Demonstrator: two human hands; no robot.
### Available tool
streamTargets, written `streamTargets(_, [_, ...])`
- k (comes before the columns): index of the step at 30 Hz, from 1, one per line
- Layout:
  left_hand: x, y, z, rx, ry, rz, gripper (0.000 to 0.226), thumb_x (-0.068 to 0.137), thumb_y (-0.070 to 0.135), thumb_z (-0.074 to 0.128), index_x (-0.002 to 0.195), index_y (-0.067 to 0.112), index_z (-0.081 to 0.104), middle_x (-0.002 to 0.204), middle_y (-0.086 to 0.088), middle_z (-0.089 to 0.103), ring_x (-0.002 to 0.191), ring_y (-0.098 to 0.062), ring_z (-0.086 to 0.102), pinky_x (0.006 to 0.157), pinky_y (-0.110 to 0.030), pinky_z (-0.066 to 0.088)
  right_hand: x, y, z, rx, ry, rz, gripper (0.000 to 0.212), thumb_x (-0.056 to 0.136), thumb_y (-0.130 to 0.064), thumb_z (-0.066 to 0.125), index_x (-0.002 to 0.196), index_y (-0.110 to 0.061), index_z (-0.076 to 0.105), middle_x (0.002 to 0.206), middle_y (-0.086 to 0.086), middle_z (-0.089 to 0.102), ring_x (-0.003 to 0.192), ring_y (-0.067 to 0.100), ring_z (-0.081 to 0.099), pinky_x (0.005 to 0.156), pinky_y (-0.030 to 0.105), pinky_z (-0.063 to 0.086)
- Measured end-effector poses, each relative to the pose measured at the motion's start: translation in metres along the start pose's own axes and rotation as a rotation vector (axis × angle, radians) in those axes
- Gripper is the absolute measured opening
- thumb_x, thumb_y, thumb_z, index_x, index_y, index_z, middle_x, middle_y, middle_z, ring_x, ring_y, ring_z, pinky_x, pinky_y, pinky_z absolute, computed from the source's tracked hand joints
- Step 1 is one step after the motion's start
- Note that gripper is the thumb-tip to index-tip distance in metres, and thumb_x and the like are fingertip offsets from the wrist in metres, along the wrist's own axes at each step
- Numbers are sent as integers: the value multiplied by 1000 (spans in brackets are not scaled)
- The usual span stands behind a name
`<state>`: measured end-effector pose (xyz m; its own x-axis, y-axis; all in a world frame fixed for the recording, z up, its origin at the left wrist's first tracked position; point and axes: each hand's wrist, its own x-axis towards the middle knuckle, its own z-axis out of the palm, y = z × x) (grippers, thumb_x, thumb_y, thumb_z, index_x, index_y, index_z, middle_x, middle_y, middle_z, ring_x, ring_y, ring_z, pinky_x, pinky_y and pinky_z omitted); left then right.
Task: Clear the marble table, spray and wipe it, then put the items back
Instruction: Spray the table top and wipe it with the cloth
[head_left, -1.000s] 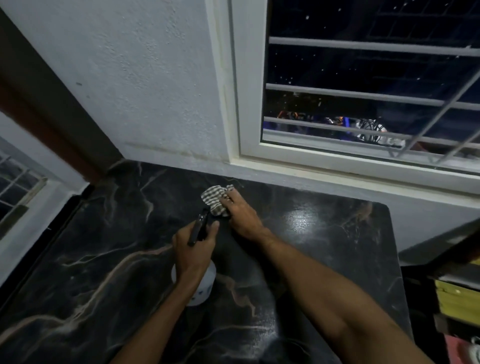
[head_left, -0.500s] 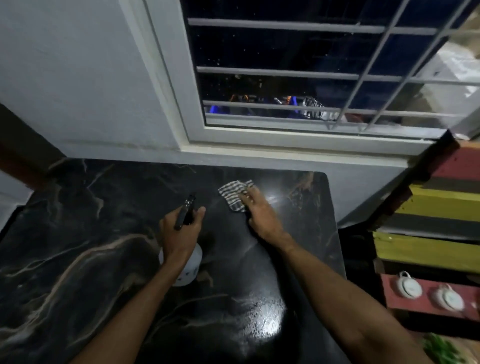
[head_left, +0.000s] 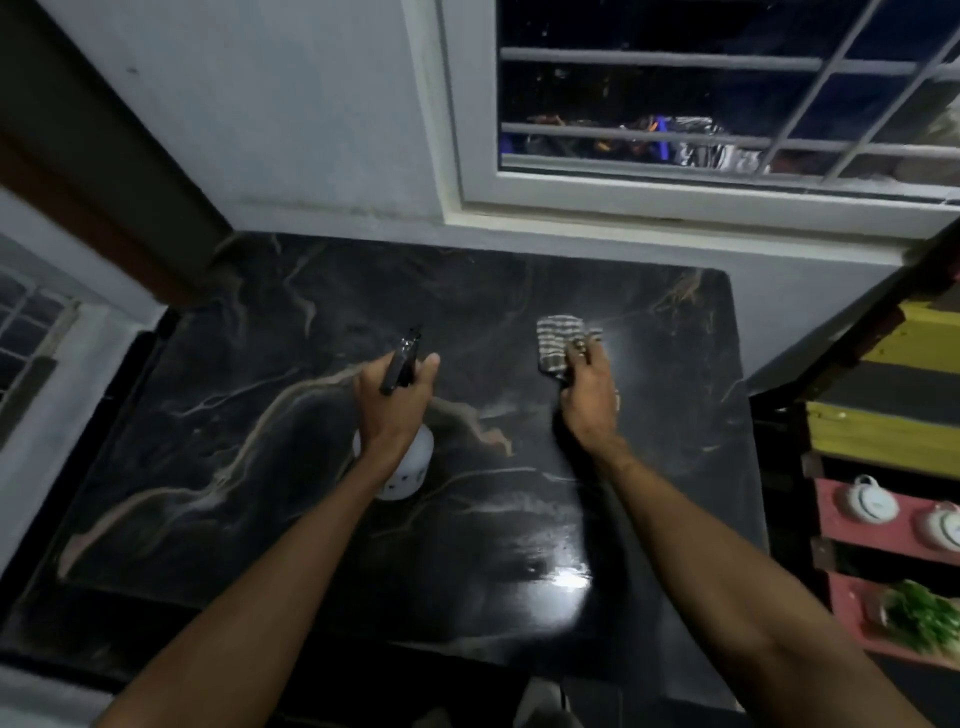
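My left hand (head_left: 392, 402) is wrapped tight around the neck of a white round plastic spray bottle with a black trigger top (head_left: 408, 462). My thumb sticks up beside the black top, and the nozzle points away from me, toward the wall. The bottle's fat white body shows below my wrist. I cannot tell if its bottom sits on the table or hangs just above it.

My right hand (head_left: 587, 395) presses down flat on a small grey and white checked cloth (head_left: 558, 343). My fingers (head_left: 577, 353) lie on top of the cloth's near edge, pinning it, and the rest of the cloth pokes out past my fingertips. The cloth lies on the table, in the far right part, near the back corner.

Both hands are over a black marble table with pale wavy lines (head_left: 234, 441). The bottle is about in the middle and the cloth is off to its right, with a gap between them. A bright shiny spot glows on the table close to me.

Behind the table is a grey wall (head_left: 291, 119) and a white-framed window with bars (head_left: 717, 192). On the right is a rack of painted wood boards (head_left: 883, 431), yellow, black and pink. Two white teapots (head_left: 867, 506) and a green leafy plant (head_left: 922, 618) are on it.
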<state>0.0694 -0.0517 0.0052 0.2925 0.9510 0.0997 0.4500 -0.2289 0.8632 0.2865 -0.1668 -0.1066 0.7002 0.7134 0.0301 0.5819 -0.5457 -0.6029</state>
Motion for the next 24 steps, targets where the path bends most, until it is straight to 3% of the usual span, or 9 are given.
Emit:
streamTargets(1, [-1, -6, -10, 4, 5, 12, 40, 88, 29, 72, 62, 0, 61, 58, -15, 64, 57, -31, 64, 58, -47, 55, -8, -12, 4, -1, 7, 72, 58, 80, 4, 49, 137, -6, 53, 149, 18, 42, 136, 35, 40, 117, 36, 31])
streamTargets(3, [-3, -16, -37, 0, 23, -3, 36, 89, 23, 72, 66, -4, 64, 60, -17, 65, 59, -32, 64, 59, -47, 55, -43, -67, 27, 61, -124, 21, 50, 92, 1, 46, 142, -5, 46, 148, 16, 41, 134, 35, 42, 110, 30, 34])
streamTargets(6, [-6, -41, -78, 22, 83, 7, 38, 88, 21, 73, 63, -5, 61, 59, -18, 63, 59, -35, 64, 59, -48, 54, -110, -139, 76, 33, -408, -347, 58, 91, 1, 51, 148, -8, 42, 156, 14, 34, 142, 37, 36, 112, 37, 36])
streamTargets(8, [-9, -58, -103, 31, 84, 18, 42, 88, 29, 70, 61, -2, 60, 58, -16, 63, 58, -33, 64, 60, -47, 54, -123, -146, 92, -24, -400, -532, 67, 85, -1, 54, 149, -15, 43, 160, 11, 29, 147, 33, 30, 119, 39, 32])
streamTargets(13, [-29, -84, -134, -2, 43, -11, 42, 87, 33, 69, 63, 0, 59, 57, -18, 64, 58, -36, 65, 60, -50, 55, -128, -103, 61, -61, -36, 51, 70, 80, 5, 51, 146, -16, 44, 154, 8, 31, 139, 32, 39, 115, 38, 37])
streamTargets(16, [-48, -85, -133, -31, 21, -92, 39, 89, 32, 72, 67, 1, 62, 61, -18, 67, 62, -36, 67, 66, -53, 57, -178, -133, 78, 3, -180, -115, 66, 90, 2, 48, 152, -19, 38, 158, 3, 29, 147, 26, 31, 122, 25, 22])
streamTargets(19, [-68, -77, -123, -18, -45, -88, 43, 88, 40, 69, 67, 4, 64, 62, -12, 68, 63, -29, 68, 72, -48, 58, -227, -124, 73, -109, -280, -359, 79, 78, 6, 57, 151, -20, 40, 164, 3, 23, 152, 24, 20, 121, 37, 24])
streamTargets(22, [-86, -63, -110, -24, -65, -63, 38, 88, 34, 72, 67, 4, 67, 62, -8, 70, 62, -23, 68, 72, -42, 56, -230, -70, 27, -62, -25, 71, 64, 85, 5, 50, 144, -21, 47, 150, -10, 38, 133, 4, 40, 112, 42, 42])
streamTargets(24, [-101, -53, -99, -35, -80, -28, 33, 90, 27, 73, 68, 3, 67, 61, -8, 69, 61, -21, 67, 72, -39, 55, -238, -47, 6, -66, 94, 243, 58, 86, 7, 45, 139, -15, 48, 141, -8, 42, 124, 8, 45, 106, 44, 46])
